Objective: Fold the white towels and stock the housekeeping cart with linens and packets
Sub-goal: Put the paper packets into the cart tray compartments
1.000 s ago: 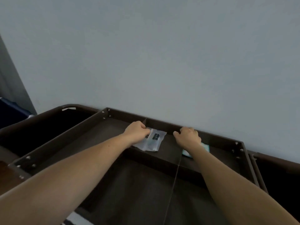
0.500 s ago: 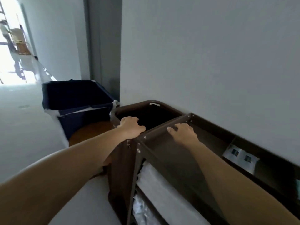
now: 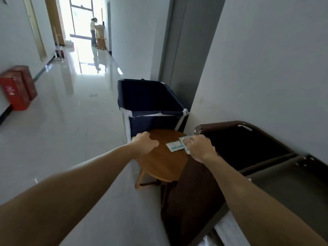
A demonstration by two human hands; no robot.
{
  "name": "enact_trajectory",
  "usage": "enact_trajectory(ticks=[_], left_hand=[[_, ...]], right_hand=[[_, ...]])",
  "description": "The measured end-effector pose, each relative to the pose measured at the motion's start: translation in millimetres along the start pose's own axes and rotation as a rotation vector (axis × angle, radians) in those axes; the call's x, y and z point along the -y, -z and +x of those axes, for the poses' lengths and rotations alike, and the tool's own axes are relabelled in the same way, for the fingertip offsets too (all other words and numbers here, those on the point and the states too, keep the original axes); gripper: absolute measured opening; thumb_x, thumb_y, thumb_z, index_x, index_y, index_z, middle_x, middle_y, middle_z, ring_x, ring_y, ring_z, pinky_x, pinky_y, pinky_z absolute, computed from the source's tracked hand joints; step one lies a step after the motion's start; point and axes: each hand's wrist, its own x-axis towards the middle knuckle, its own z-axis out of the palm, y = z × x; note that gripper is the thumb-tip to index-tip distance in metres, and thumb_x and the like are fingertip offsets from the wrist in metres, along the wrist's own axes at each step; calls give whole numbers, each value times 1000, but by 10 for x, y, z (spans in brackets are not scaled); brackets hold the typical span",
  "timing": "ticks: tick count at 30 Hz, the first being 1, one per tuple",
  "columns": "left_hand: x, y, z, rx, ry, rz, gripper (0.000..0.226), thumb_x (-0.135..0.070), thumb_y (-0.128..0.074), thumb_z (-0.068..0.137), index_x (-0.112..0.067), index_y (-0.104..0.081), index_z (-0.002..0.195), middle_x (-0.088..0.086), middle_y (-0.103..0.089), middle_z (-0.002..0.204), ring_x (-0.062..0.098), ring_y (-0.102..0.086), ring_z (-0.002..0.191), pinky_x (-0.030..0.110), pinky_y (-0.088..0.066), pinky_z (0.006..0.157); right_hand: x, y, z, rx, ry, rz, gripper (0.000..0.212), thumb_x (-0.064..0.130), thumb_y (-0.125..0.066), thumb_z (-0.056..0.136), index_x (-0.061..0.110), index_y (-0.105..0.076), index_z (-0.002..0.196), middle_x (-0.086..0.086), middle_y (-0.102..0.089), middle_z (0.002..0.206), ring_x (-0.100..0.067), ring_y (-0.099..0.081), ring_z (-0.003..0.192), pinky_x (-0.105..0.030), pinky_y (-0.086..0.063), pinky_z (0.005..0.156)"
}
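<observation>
Small white and teal packets lie on a round wooden stool beside the dark brown housekeeping cart. My right hand reaches over the stool's right side, its fingers curled down onto the rightmost packets. My left hand rests on the stool's left edge with fingers bent over the rim and holds nothing that I can see. A white folded towel shows on the cart's lower shelf at the bottom right.
A navy fabric laundry bin on a white frame stands just behind the stool against the wall. A glossy corridor floor stretches left, with a red box by the left wall. A person stands far down the corridor.
My view swung left from the cart's top tray to the stool. Both hands left the cart's rim; the left now rests on the stool and the right sits on the packets.
</observation>
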Motion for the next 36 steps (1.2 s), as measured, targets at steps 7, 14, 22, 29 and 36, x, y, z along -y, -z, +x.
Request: enact_trajectory(ticks=[7,14,22,29,36], left_hand=[[211,214,912,-11,47,2,63,-35,-61,88,-13,-43,144,9,-46,139,21,-47,105,33,-45,82],[134,541,1890,-38,59,36,53,-36,-62,87,-16,-51,134,0,-47,116,8,-47,80,21,-36,57],[282,538,3053,135,47,89,56,-38,-62,85,-19,-50,136,-2,-48,120,9,-52,85,23,-44,63],[225,624,4384,326,-107,135,55,-36,-60,88,-14,-51,138,-12,-48,91,3,-48,75,20,-38,62],[-187,177,5204,556,-245,189,64,-36,-55,95,-14,-35,152,0,-52,122,16,-54,105,27,-44,78]], right_hand=[[373,-443,1149,47,67,11,56,55,-38,102,10,-65,120,-11,-66,117,-31,-61,110,-44,-49,95],[624,-709,2295,123,70,52,58,55,-41,100,5,-64,116,-14,-66,113,-33,-62,105,-46,-51,92],[747,-1161,3282,202,-17,-29,58,54,-41,101,6,-61,126,-13,-65,123,-30,-61,113,-45,-50,96],[814,-1417,4184,250,-212,-25,64,52,-39,103,6,-44,147,-14,-48,149,-30,-49,133,-40,-42,108],[355,-1475,4534,217,-393,9,53,47,-41,102,7,-56,134,-15,-57,137,-30,-54,120,-33,-45,94]])
